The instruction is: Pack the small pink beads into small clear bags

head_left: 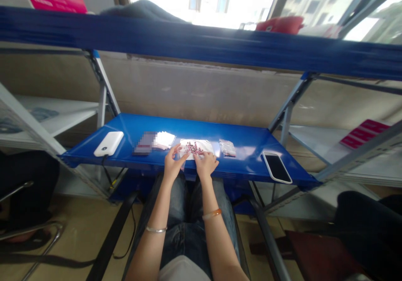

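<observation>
A loose cluster of small dark red bead-like pieces [194, 148] lies on a white sheet [205, 143] near the front of the blue shelf table. At the left edge of the sheet is my left hand [172, 163], thumb and index finger apart. Something clear, like plastic film, shows just below its thumb; whether the hand touches it I cannot tell. My right hand [206, 164] rests at the near right side of the pieces, fingers spread and fingertips touching or close to them. Right of the sheet lies a small clear bag [227, 147] with similar dark pieces inside.
On the blue tabletop [251, 140] lie a white power-bank-like device [109, 143] with a cable, a pile of white slips [165, 139] beside a blurred-out item, and a phone [277, 167] at right. A blue beam [201, 42] crosses above; metal legs stand at both sides.
</observation>
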Tool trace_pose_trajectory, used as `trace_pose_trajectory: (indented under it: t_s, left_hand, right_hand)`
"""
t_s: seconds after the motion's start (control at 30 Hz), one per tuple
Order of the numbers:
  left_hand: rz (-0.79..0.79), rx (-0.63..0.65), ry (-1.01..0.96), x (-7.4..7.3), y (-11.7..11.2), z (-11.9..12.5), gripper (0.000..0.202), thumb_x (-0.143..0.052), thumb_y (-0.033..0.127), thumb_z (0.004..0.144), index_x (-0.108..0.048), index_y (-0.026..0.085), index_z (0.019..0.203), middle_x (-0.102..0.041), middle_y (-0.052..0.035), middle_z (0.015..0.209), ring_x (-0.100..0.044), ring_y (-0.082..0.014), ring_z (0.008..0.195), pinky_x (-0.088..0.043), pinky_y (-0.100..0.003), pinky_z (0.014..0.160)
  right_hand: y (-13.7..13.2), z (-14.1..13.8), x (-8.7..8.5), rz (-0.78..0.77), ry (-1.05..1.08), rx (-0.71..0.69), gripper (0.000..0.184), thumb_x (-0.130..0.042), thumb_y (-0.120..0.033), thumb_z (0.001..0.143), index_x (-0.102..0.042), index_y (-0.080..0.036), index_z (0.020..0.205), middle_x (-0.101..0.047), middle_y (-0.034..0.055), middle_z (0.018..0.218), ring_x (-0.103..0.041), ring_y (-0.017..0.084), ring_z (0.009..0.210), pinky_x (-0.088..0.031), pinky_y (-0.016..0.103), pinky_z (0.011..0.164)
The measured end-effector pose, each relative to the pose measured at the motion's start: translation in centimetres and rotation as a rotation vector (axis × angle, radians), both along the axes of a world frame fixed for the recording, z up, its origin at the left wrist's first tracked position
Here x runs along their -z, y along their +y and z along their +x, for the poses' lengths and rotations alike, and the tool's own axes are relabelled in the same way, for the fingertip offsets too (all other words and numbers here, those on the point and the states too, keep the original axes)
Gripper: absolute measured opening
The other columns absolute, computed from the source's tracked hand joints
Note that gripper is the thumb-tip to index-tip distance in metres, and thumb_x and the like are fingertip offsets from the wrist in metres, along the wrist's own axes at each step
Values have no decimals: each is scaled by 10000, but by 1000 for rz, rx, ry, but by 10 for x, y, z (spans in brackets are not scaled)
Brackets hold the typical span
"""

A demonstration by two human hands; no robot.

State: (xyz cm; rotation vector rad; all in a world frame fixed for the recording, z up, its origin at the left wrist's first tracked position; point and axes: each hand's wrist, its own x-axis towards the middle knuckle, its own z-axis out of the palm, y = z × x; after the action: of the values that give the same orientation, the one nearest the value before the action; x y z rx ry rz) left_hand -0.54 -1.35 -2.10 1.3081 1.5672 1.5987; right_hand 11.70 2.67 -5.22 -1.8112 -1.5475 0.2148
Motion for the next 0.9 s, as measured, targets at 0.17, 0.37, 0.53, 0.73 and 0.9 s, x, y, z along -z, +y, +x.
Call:
trace_pose_trajectory:
  t_s: [0.17, 0.37, 0.53, 0.73, 0.9]
  left_hand:
    - [0, 16, -40, -3, -1, -3, 551, -712, 376, 653, -560, 180, 1145, -636, -114, 1135, -559, -245, 1085, -389, -392, 936]
    - [-19, 42, -38, -3, -1, -9, 565, -718, 393, 643, -568, 190, 1149, -634, -109, 1133, -552, -252, 1086, -382, -382, 921]
    - [-30, 70, -34, -4, -2, -11, 573, -720, 395, 640, -568, 196, 1155, -627, -111, 1143, -551, -253, 1089, -381, -376, 920]
    - [-47, 155, 27, -4, -3, -10, 592, -751, 361, 603, -579, 189, 1143, -630, -113, 1145, -540, -274, 1105, -370, -391, 929]
    - [-41, 228, 26, -3, -1, -11, 548, -738, 369, 619, -592, 195, 1117, -641, -93, 1128, -552, -272, 1096, -380, -383, 935]
  right_hand:
    - [-1, -2, -1, -3, -3, 22, 248, -532, -388, 816, -697, -208, 862, -621, 119, 1002, -490, 306, 993, -296, 406, 805]
    - [3, -6, -1, -38, -5, 122, 258, -570, -414, 788, -711, -208, 855, -622, 117, 981, -481, 304, 982, -282, 400, 801]
    - [1, -4, 1, 39, 70, 91, 227, -544, -358, 818, -715, -216, 868, -626, 96, 1011, -487, 283, 988, -290, 403, 825]
    - [-8, -1, -26, 306, 473, -134, 227, -625, -403, 756, -712, -195, 784, -645, 61, 882, -543, 217, 919, -369, 335, 834]
    - [-16, -12, -41, 356, 564, -407, 187, -653, -385, 733, -713, -208, 748, -659, 41, 833, -571, 197, 907, -410, 313, 819]
